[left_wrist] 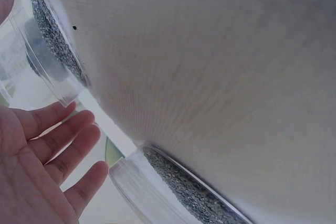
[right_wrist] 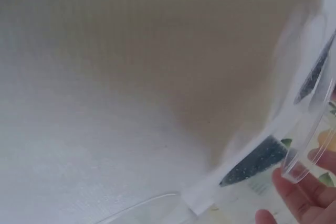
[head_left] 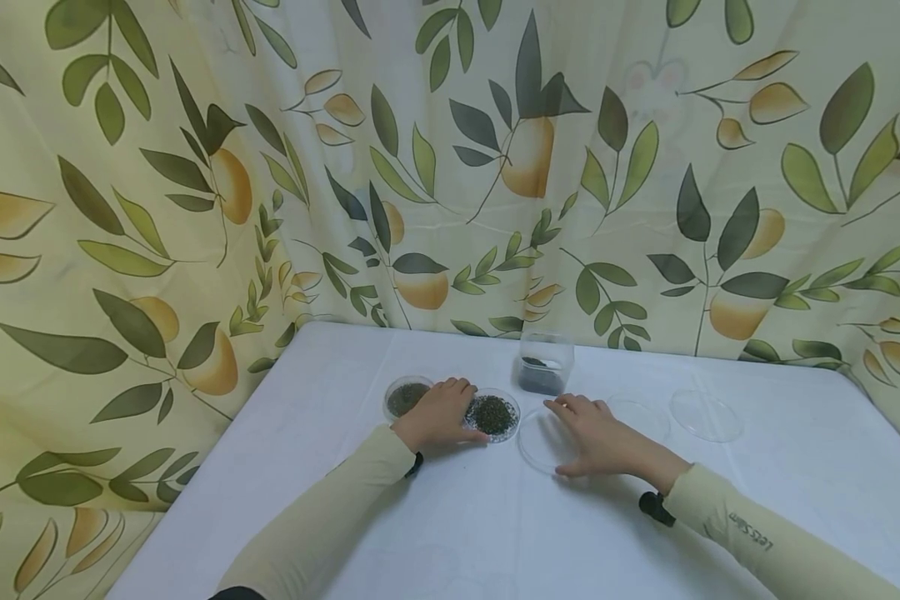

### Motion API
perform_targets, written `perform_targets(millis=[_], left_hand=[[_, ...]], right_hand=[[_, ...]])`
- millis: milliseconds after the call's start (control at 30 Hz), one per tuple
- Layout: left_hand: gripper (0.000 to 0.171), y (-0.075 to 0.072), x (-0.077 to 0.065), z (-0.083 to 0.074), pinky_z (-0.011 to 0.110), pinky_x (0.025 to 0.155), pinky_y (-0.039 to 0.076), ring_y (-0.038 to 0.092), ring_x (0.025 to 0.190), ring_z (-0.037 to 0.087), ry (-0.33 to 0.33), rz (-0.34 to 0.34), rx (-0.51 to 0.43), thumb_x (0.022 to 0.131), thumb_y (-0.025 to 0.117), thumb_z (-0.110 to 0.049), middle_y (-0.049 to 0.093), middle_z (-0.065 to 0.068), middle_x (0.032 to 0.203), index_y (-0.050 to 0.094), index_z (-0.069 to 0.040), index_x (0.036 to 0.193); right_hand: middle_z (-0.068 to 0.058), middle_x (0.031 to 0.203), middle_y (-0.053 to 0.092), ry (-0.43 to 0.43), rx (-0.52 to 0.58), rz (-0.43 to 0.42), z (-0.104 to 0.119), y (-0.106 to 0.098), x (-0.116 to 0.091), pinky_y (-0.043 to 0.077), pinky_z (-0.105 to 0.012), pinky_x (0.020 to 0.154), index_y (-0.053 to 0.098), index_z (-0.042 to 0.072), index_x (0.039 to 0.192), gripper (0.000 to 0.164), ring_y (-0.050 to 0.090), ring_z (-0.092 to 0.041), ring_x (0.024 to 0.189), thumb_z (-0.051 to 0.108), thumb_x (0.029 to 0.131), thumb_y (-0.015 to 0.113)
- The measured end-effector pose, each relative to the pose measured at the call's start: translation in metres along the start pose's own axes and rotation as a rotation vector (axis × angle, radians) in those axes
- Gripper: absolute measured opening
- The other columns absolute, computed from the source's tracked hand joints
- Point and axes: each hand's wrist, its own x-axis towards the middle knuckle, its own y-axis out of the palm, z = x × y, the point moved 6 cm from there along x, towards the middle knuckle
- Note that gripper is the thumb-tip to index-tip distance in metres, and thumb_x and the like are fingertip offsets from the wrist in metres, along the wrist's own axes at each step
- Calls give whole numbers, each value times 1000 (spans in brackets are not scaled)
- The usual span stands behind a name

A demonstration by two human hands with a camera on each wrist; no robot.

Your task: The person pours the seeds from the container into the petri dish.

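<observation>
My left hand (head_left: 438, 414) reaches round the left side of a petri dish (head_left: 492, 415) of dark, speckled granules, thumb at its near edge and fingers at its far edge. In the left wrist view the index fingertip (left_wrist: 68, 106) meets the clear rim, and the other fingers are spread. A second petri dish (head_left: 401, 401) of dark granules stands left of that hand, partly hidden by it. My right hand (head_left: 596, 435) holds an empty clear petri dish (head_left: 527, 450) between thumb and fingers, close beside the middle dish. In the right wrist view its clear wall (right_wrist: 292, 174) lies against the fingers.
Behind the dishes stands a clear square container (head_left: 543, 379) partly filled with dark grains. Two flat, clear round pieces lie to the right, one (head_left: 705, 415) further out and one (head_left: 637, 406) partly behind my right hand. A white cloth (head_left: 450, 533) covers the table; a leaf-patterned curtain (head_left: 480, 250) hangs behind.
</observation>
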Motion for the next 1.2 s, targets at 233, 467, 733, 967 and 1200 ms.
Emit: perform_targets(millis=[233, 467, 733, 967, 1200], left_hand=[[90, -1, 0, -1, 35, 104, 41, 49, 121, 20, 17, 0, 13, 76, 52, -75, 52, 7, 131, 47, -6, 133], [92, 0, 1, -3, 35, 106, 39, 48, 123, 20, 35, 10, 25, 75, 51, -76, 51, 7, 133, 46, -7, 135], [92, 0, 1, -3, 35, 106, 39, 48, 123, 20, 41, 2, 33, 75, 51, -77, 51, 7, 133, 46, -7, 135], [91, 1, 1, -4, 36, 106, 38, 47, 124, 20, 33, 7, 38, 75, 51, -76, 51, 6, 134, 45, -8, 136], [90, 0, 1, -5, 37, 105, 39, 48, 123, 20, 31, -2, 51, 75, 53, -75, 51, 5, 133, 46, -9, 135]], right_hand=[[-22, 124, 51, 46, -13, -9, 0, -4, 4, 39, -56, 90, 46, -4, 132, 92, 48, -34, 112, 40, 61, 83], [-22, 124, 50, 49, -39, -36, 3, -11, 6, 38, -55, 88, 46, -4, 132, 92, 48, -34, 112, 39, 61, 83], [-20, 124, 50, 9, -57, -106, 8, -18, 10, 38, -56, 91, 46, -2, 132, 92, 46, -35, 115, 39, 60, 84], [-20, 125, 50, -30, -34, -159, 16, -25, 17, 36, -55, 94, 45, -3, 133, 90, 44, -34, 118, 37, 62, 83], [-21, 128, 49, -76, 4, -221, 25, -30, 27, 35, -57, 95, 43, -2, 134, 91, 43, -36, 120, 34, 61, 83]])
